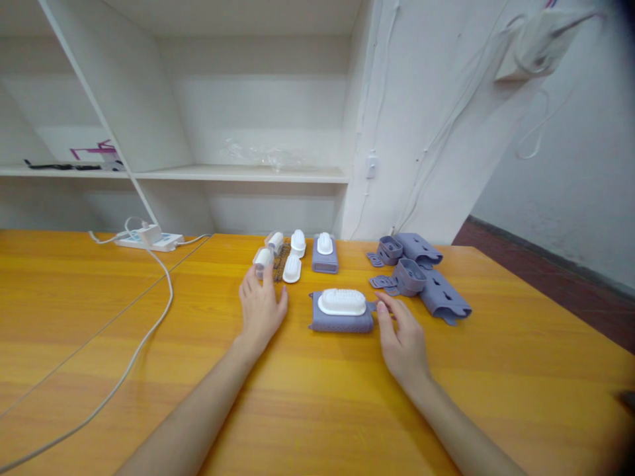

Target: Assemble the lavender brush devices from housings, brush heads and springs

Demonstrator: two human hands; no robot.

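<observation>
My left hand (261,309) reaches toward a clear-and-white cylinder (262,259), its fingertips at the near side and its thumb spread apart. A second such cylinder (274,242) lies just behind. Directly in front of me lies a purple, sleeve-like soft holder (342,322) with a ribbed white oval piece (343,302) on top. My right hand (404,337) pinches the small tab at the holder's right end between thumb and forefinger. Beside the cylinders are two white oval caps, one nearer (292,270) and one farther (298,242), and a brown mesh-like strip (280,263).
Another purple holder (325,264) with a white piece stands behind. Flat purple sleeves (445,295) and purple cups with straps (409,277) lie at the right. A power strip (151,239) and a white cable (166,304) occupy the left. White shelving (243,173) rises behind the wooden table (307,410).
</observation>
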